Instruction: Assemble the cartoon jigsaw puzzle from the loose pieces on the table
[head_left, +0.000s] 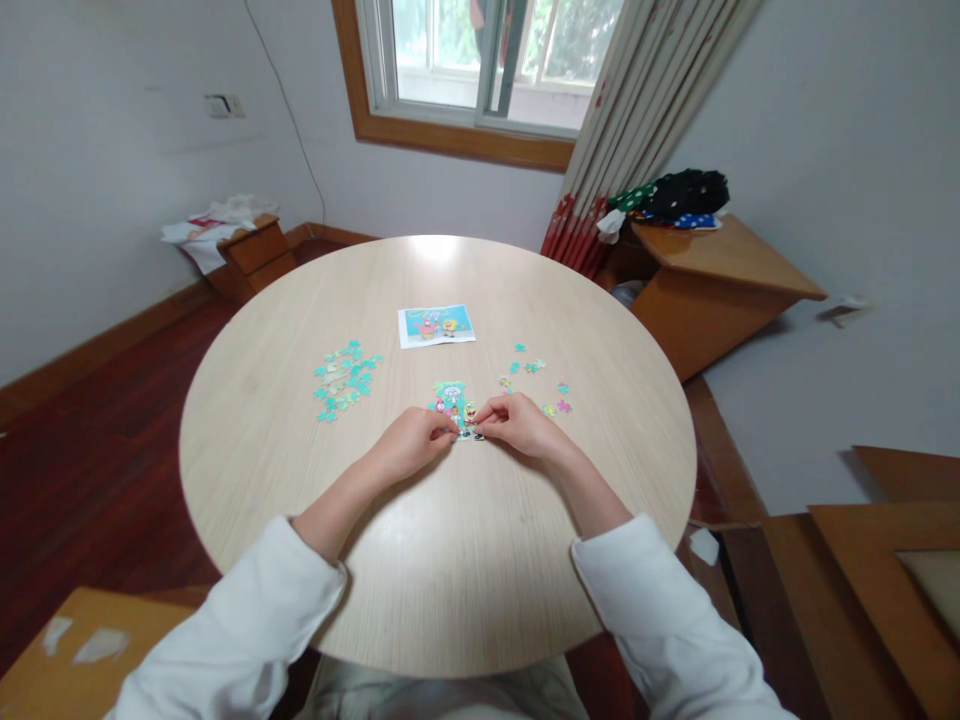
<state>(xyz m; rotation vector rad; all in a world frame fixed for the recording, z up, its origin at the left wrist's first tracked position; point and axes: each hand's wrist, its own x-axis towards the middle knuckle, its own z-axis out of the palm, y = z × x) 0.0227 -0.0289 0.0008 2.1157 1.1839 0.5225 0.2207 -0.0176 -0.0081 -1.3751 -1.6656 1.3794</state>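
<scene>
A partly joined jigsaw puzzle [450,394] with cartoon figures lies flat on the round table, between my hands. My left hand [417,438] is closed at its lower left edge, fingertips pressed together on the pieces there. At the lower right, my right hand [523,424] pinches a small jigsaw piece [478,434] between thumb and fingers, against the joined part. My fingers partly hide the puzzle's lower portion. Beyond it lies a printed reference picture [437,326] with similar cartoon figures on blue.
Loose turquoise jigsaw pieces [346,378] are heaped on the left of the pale round table [442,560]. Several scattered pieces [563,406] lie on the right. A wooden cabinet [720,270] with cloths on it stands beyond the table's right edge, near a curtain [622,110].
</scene>
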